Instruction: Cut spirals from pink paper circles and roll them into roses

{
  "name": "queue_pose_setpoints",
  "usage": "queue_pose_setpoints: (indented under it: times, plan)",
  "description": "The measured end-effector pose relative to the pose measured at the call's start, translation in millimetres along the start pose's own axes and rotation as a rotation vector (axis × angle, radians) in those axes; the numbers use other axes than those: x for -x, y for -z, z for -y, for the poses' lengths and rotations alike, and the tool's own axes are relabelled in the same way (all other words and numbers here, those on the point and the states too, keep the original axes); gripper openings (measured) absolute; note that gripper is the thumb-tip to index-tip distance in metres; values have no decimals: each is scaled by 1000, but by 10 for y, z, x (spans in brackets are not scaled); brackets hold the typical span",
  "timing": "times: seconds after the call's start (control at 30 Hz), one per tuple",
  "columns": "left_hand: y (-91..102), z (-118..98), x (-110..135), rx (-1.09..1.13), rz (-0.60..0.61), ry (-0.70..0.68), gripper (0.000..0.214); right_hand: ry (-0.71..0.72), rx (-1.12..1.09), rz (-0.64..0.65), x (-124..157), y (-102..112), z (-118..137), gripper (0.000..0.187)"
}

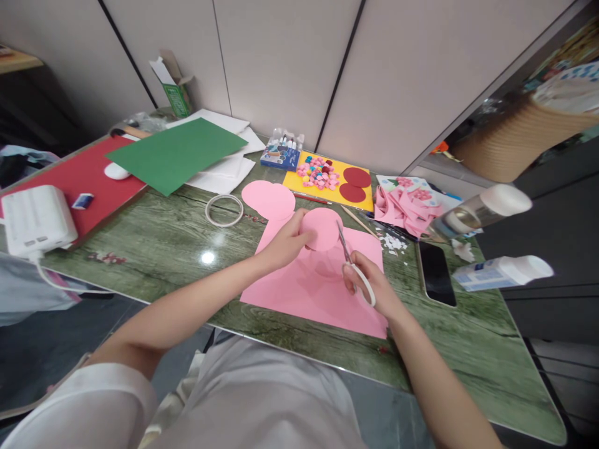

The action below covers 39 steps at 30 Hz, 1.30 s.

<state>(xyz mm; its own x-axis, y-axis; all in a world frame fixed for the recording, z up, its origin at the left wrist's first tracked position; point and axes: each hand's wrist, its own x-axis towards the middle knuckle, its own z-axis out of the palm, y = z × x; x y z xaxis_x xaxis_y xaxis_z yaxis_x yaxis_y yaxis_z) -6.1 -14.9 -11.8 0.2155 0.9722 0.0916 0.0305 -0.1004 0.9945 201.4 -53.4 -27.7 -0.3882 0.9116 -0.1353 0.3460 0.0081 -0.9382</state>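
Note:
My left hand (285, 240) pinches a pink paper circle (324, 227) lifted a little above a large pink sheet (322, 287) on the green table. My right hand (367, 284) grips white-handled scissors (349, 255), whose blades touch the circle's right edge. A second pink circle (268, 198) lies flat just beyond my left hand.
A tape ring (224, 209) lies left of the circles. Behind are a yellow sheet (362, 199) with pom-poms and two red circles, a paint set (281, 153), green paper (180, 153) and pink scraps (405, 209). A phone (436, 273) and bottles (500, 273) sit at right; a white power bank (35, 218) at left.

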Motion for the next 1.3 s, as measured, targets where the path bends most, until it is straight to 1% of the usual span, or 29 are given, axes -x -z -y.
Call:
queue_pose_setpoints:
  times: [0.23,0.5,0.67,0.87,1.0,1.3]
  plan:
    - [11,-21,-6,-14,-26,-8,13,3,-1,10,-3,1,-2,26]
    - [-3,12,-16,110,-26,-7,11,-1,-7,6,-6,-1,-5,28]
    - [-17,16,-1,51,5,25,24,-4,-9,-3,-4,-4,-3,28]
    - [-15,12,14,4,52,5,26,-1,-2,1,-1,-7,19,28]
    - [-15,10,15,17,100,3,29,7,3,-11,3,-12,21,28]
    - [-5,16,9,-33,56,3,32,3,5,-17,-2,-12,5,27]
